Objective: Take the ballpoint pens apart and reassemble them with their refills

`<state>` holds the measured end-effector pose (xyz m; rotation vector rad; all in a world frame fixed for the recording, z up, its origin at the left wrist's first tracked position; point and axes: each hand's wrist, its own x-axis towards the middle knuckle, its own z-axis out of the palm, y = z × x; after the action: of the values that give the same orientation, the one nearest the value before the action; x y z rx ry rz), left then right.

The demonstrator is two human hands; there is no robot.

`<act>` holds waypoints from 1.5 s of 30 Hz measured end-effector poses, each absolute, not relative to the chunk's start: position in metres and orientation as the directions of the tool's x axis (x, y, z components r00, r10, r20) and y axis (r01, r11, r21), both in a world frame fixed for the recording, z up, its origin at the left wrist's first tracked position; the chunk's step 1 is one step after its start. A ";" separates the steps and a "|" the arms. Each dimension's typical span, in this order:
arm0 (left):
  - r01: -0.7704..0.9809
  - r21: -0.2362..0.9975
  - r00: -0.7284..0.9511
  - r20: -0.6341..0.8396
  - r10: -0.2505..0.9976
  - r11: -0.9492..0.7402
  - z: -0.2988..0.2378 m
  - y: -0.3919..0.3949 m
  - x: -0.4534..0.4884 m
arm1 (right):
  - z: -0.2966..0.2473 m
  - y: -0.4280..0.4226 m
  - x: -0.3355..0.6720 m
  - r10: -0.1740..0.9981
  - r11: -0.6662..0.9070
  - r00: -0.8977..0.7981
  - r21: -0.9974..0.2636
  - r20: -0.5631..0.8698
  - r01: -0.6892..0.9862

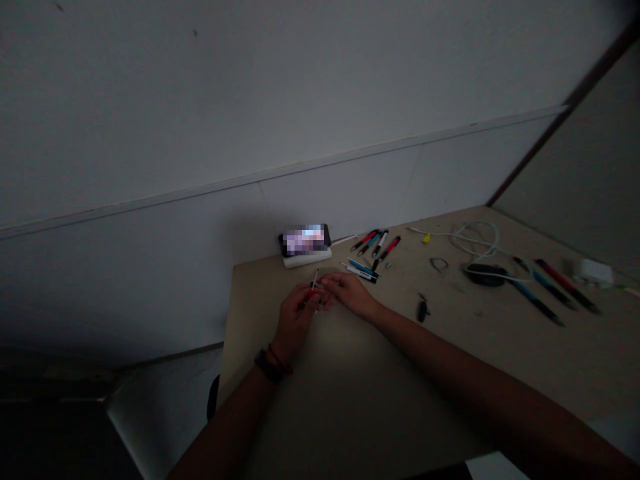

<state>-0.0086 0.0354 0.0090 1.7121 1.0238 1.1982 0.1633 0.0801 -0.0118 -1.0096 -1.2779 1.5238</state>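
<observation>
A slim pen with a red section [313, 283] stands almost upright between my hands, partly hidden by my fingers. My left hand [295, 319] is curled around its lower part, with a dark band and bracelet [271, 365] on the wrist. My right hand [350, 295] reaches in from the right, its fingertips at the pen; the dim light hides whether they grip it. Just behind my right fingers lie several blue-and-white pens [361, 270] on the beige tabletop [400, 347].
A phone [305, 240] rests on a white box [307, 258] against the wall. Several pens [375, 245] lie behind my hands. To the right are a white cable [475, 241], a black oval object [485, 275], longer pens [555, 287] and a white plug [595, 272].
</observation>
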 end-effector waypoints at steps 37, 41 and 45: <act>0.240 0.901 0.270 0.295 0.917 -0.361 0.001 0.038 -0.006 | 0.038 0.057 0.159 0.975 0.179 -0.064 -0.927 0.211 -0.330; 0.230 0.904 0.264 0.298 0.917 -0.360 0.001 0.037 -0.006 | 0.036 0.056 0.160 0.973 0.174 -0.088 -0.929 0.213 -0.328; 0.224 0.908 0.260 0.295 0.919 -0.354 0.001 0.037 -0.006 | 0.036 0.056 0.160 0.970 0.169 -0.103 -0.919 0.219 -0.356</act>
<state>-0.0056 0.0365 0.0007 1.7576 1.0505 1.1339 0.1597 0.0559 0.0359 -0.7358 -1.1311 1.3074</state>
